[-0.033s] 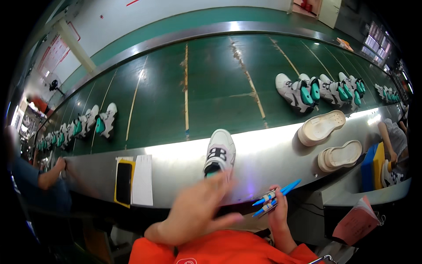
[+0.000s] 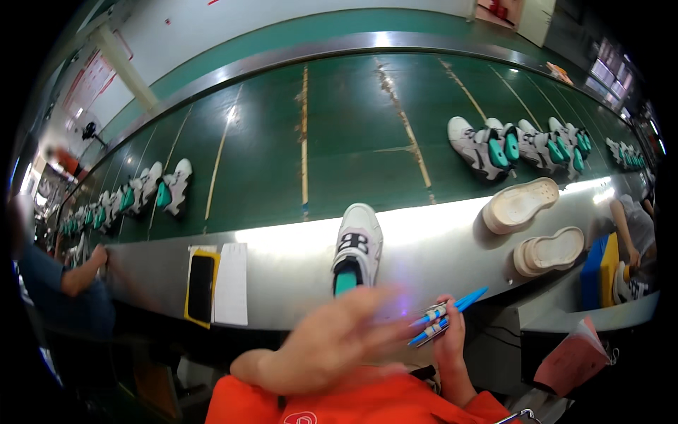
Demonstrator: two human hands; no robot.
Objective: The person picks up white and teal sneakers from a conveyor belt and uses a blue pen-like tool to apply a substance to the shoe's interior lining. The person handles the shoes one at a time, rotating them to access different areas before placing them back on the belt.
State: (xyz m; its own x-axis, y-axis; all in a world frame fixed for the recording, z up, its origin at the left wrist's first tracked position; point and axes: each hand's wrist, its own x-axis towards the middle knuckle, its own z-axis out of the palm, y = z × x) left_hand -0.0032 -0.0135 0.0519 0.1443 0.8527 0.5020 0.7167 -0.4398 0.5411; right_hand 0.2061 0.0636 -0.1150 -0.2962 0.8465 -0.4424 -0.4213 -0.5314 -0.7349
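Observation:
A white and pale lilac sneaker [image 2: 361,230] with black strap lettering and a teal insert stands on the metal edge in front of me, toe pointing away. My left hand [image 2: 328,343] is just on the near side of its heel, smeared by motion, fingers stretched toward the right and thumb apart; nothing shows in it. In my right hand [image 2: 450,338] are blue pointed pens [image 2: 467,299] with pale bands, held together in a bundle. The left fingertips are close to the lower tips of these pens; whether they touch cannot be made out.
More sneakers [image 2: 472,150] stand on the green conveyor belt [image 2: 261,162], right and left. Two cream shoe soles [image 2: 521,205] lie on the metal ledge [image 2: 289,283]. A black phone [image 2: 202,286] on a yellow pad lies beside white paper [image 2: 231,283]. Other people's arms [image 2: 83,275] are at both sides.
My left hand has moved off the sneaker's heel, to the right and toward the pens. More of the teal insert shows. My right hand still holds the pens.

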